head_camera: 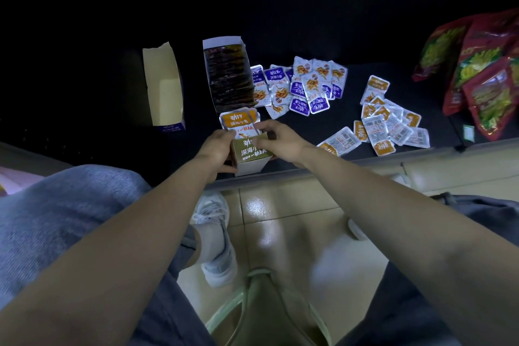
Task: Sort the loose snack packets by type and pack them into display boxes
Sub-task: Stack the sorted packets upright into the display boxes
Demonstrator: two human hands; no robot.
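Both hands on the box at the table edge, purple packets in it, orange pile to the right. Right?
No: head view shows orange packets in the box, not purple. The left hand and right hand hold it; orange pile lies right.

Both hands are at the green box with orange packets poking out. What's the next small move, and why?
Probably press the orange packets down into the green box: they stand well above its rim, the left hand grips the box, and the right hand pinches them at its mouth. More lie loose in the orange pile.
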